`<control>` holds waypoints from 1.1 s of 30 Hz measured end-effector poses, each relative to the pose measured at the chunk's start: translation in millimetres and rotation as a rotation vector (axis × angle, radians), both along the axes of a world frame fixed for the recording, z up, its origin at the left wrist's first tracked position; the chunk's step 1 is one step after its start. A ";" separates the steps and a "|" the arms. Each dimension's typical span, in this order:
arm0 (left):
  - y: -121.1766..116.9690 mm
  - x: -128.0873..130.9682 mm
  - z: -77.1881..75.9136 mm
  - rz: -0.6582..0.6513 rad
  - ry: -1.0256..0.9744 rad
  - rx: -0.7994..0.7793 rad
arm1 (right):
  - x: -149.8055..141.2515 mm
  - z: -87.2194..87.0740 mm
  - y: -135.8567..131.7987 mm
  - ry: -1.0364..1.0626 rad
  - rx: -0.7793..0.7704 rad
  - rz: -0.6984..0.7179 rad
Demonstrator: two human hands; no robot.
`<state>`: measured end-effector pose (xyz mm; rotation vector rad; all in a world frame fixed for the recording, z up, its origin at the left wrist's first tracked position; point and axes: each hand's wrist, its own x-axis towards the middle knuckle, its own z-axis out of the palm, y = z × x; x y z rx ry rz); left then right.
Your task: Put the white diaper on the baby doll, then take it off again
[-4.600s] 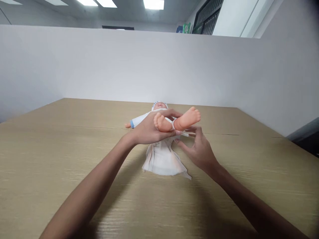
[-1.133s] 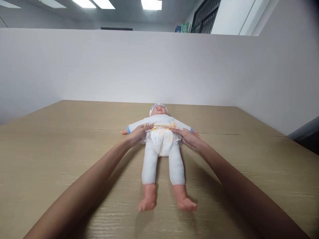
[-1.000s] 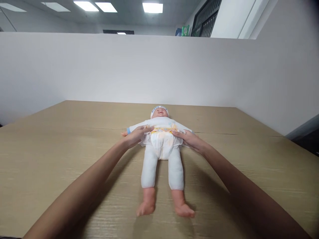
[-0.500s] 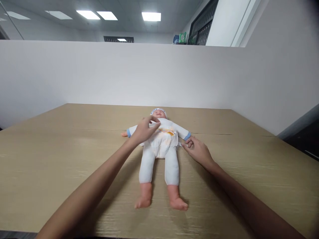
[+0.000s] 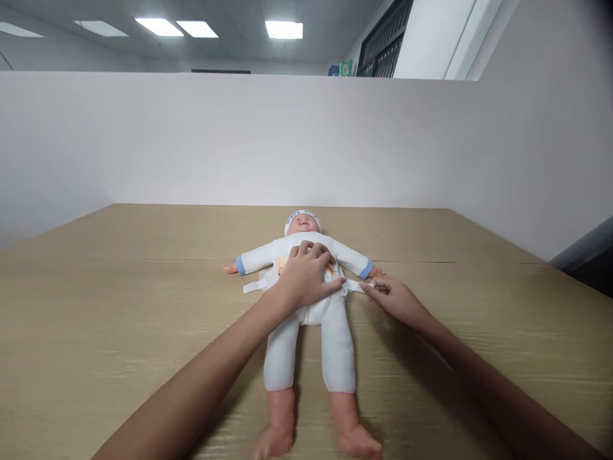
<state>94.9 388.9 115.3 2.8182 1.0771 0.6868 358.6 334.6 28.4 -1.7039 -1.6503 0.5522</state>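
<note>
A white diaper [image 5: 313,315] sits around the hips of a baby doll [image 5: 279,367], just below the middle of the frame. The left hand [image 5: 309,278] lies across its front, fingers slightly spread. To the right, the fingers of the right hand [image 5: 395,299] pinch a fastening tab [image 5: 354,286] pulled out sideways; the opposite tab [image 5: 255,286] sticks out at left. The doll lies face-up on a wood-grain desk [image 5: 143,332], its lettered cap [image 5: 302,214] toward the white partition [image 5: 239,140] behind. Ceiling lights [image 5: 284,29] glow along the top.
</note>
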 end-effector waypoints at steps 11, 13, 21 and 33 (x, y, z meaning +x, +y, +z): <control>-1.2 1.2 1.3 0.052 0.050 -0.020 | -56.3 84.4 52.5 0.272 -0.205 0.356; -0.9 0.6 0.9 0.055 0.029 -0.040 | -71.1 82.8 63.4 0.285 -0.211 0.380; 1.4 -3.0 0.8 0.014 -0.070 -0.158 | -79.9 52.5 28.3 0.189 0.272 0.242; 9.2 -35.1 8.3 -0.231 -0.339 -0.376 | -72.8 13.8 -11.6 -0.141 0.545 0.498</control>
